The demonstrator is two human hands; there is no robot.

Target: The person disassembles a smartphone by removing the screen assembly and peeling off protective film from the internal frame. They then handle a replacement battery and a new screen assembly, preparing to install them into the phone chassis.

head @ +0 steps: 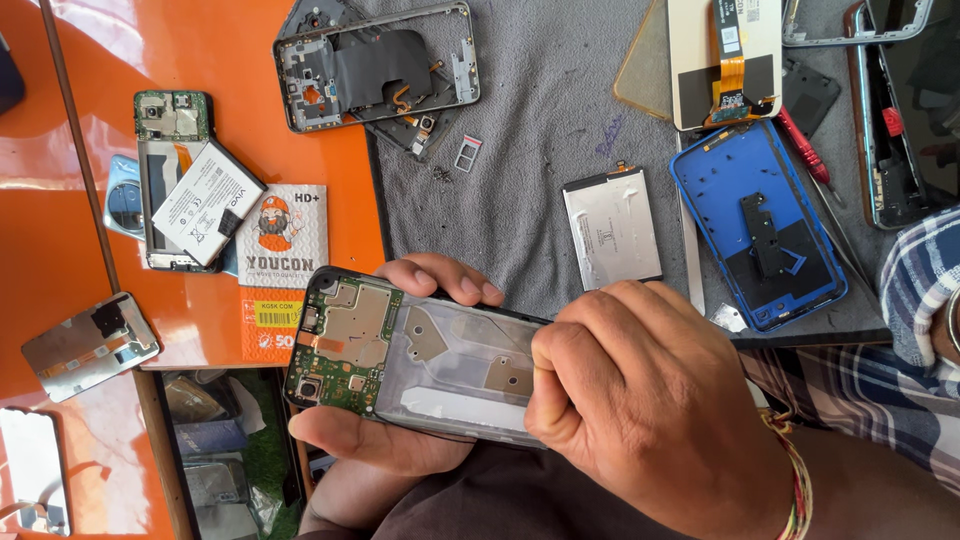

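My left hand [400, 440] cradles an opened phone [400, 355] from below, with fingertips curled over its far edge. The phone's back is off, showing a green circuit board at its left end and a bare silver battery bay. My right hand [640, 390] is closed over the phone's right end, knuckles up; whether a tool is inside the fist is hidden. A silver battery [612, 228] lies on the grey mat [540, 130] just beyond the hands.
An orange table [200, 60] holds another opened phone with a loose white battery [205, 203], a printed packet [280, 270] and a small screen part [90, 345]. On the mat lie a phone frame [375, 65], a blue back cover [757, 225], a display [722, 60] and a red screwdriver [805, 150].
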